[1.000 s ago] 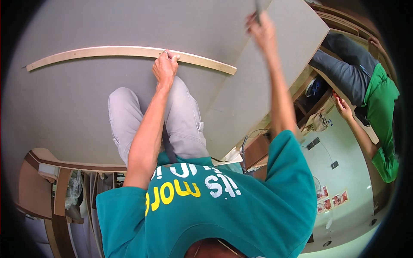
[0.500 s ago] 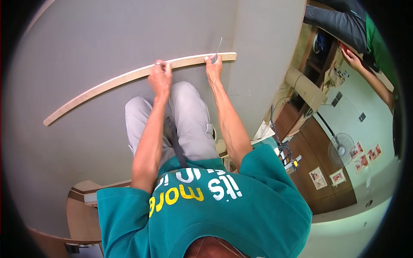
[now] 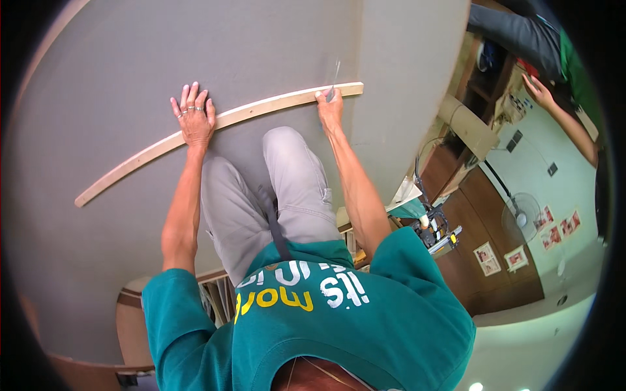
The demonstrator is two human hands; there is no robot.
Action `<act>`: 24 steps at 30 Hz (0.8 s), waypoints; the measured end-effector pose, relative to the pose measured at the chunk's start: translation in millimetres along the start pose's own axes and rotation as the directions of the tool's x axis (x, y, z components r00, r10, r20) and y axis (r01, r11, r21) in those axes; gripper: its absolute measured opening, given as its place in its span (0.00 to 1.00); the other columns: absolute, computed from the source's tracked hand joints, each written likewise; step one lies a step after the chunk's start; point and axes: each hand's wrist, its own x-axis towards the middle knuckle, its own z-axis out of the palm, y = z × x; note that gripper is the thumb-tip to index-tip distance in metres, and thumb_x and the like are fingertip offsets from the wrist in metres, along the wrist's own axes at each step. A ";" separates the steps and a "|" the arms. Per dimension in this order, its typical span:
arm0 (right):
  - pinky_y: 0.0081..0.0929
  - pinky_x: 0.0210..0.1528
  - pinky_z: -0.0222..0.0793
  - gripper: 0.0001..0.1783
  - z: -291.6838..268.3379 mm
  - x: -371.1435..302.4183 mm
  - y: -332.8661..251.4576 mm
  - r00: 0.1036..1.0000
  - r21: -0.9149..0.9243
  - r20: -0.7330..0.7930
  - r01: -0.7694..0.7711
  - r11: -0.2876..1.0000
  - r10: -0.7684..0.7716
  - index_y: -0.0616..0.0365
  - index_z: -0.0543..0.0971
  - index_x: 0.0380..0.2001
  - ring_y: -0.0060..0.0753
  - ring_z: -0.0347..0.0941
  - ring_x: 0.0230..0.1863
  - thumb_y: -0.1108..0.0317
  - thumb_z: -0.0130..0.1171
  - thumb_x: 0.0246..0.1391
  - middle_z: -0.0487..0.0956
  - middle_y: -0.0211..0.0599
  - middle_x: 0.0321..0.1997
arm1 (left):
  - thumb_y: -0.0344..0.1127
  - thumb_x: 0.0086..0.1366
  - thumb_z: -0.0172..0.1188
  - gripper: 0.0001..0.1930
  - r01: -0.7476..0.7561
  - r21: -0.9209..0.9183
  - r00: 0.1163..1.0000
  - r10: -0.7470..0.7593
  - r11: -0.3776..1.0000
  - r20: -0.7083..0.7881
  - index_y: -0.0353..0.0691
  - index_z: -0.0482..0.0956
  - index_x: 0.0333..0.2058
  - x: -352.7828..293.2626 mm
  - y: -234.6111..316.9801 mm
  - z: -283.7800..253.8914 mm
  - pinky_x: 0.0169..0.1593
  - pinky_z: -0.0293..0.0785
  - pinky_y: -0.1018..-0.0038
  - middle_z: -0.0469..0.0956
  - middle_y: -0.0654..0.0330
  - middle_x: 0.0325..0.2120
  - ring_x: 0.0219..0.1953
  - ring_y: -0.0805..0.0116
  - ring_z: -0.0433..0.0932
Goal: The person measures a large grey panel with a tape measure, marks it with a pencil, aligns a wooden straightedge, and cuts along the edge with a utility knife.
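A long, narrow wooden strip (image 3: pixel 274 104) lies across a big grey panel (image 3: pixel 130 78), looking bowed through the lens. My left hand (image 3: pixel 195 119), with rings on it, rests with fingers spread on the panel past the strip's far edge, the palm over the strip. At the strip's right end my right hand (image 3: pixel 330 111) is closed round a slim tool with a grey body and thin metal shaft (image 3: pixel 337 70). The shaft points away from me; its exact kind is not clear. The thumb of that hand is against the strip.
My knees (image 3: pixel 287 156) are on the panel, close to the strip. At upper right another person's hand (image 3: pixel 538 92) shows beside dark trousers. A rolled brown sheet (image 3: pixel 466 127), a standing fan (image 3: pixel 521 218) and tools (image 3: pixel 447 241) are on the right.
My left hand has moved left along the strip and gone from curled to spread flat. My right hand keeps the slim tool at the right end. My knees have spread slightly.
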 end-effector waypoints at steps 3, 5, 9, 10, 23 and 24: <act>0.36 0.43 0.68 0.11 -8.2 -1.4 -5.9 0.997 0.031 0.017 -0.076 0.997 0.075 0.58 0.70 0.32 0.36 0.71 0.36 0.69 0.63 0.53 0.74 0.37 0.32 | 0.35 0.64 0.56 0.16 -0.004 0.011 1.000 0.004 1.000 0.017 0.51 0.74 0.51 3.1 2.7 5.2 0.72 0.43 0.50 0.68 0.64 0.62 0.68 0.62 0.59; 0.36 0.43 0.68 0.11 -3.9 -7.5 -6.3 0.995 -0.006 0.018 -0.094 0.996 0.094 0.57 0.70 0.33 0.37 0.71 0.35 0.69 0.63 0.54 0.75 0.38 0.32 | 0.34 0.64 0.56 0.16 -0.008 0.030 1.000 0.007 1.000 0.031 0.51 0.74 0.51 -0.3 -1.5 0.4 0.72 0.43 0.49 0.67 0.64 0.62 0.68 0.61 0.59; 0.38 0.43 0.69 0.11 -5.4 -10.7 -12.6 0.993 0.007 0.021 -0.112 0.994 0.112 0.57 0.71 0.34 0.41 0.73 0.35 0.69 0.64 0.53 0.77 0.40 0.32 | 0.32 0.63 0.54 0.17 -0.017 0.035 1.000 0.017 0.999 0.017 0.51 0.73 0.52 -3.2 -2.1 1.7 0.72 0.42 0.47 0.66 0.63 0.62 0.69 0.59 0.58; 0.39 0.42 0.69 0.11 -5.3 -13.6 -14.4 0.993 -0.015 0.022 -0.113 0.994 0.113 0.57 0.71 0.34 0.42 0.73 0.35 0.69 0.64 0.53 0.77 0.41 0.32 | 0.32 0.63 0.54 0.18 -0.026 0.037 0.999 0.025 0.999 0.024 0.51 0.72 0.52 -5.1 -3.6 1.1 0.72 0.42 0.47 0.66 0.62 0.62 0.69 0.58 0.58; 0.44 0.42 0.70 0.11 -12.5 -14.3 -40.2 0.992 -0.114 -0.020 -0.124 0.986 0.123 0.58 0.72 0.39 0.51 0.77 0.37 0.70 0.61 0.54 0.80 0.46 0.35 | 0.30 0.60 0.54 0.23 -0.098 0.055 0.993 0.094 0.994 0.068 0.51 0.66 0.55 4.1 1.0 -2.3 0.72 0.38 0.44 0.62 0.58 0.64 0.70 0.54 0.53; 0.44 0.42 0.70 0.11 -10.2 -14.2 -37.5 0.995 -0.088 -0.043 -0.094 0.992 0.091 0.58 0.72 0.39 0.52 0.77 0.37 0.70 0.61 0.54 0.80 0.46 0.35 | 0.30 0.60 0.54 0.23 -0.101 0.059 0.993 0.096 0.993 0.072 0.51 0.65 0.55 2.4 -0.5 -1.8 0.72 0.38 0.44 0.62 0.58 0.63 0.70 0.54 0.53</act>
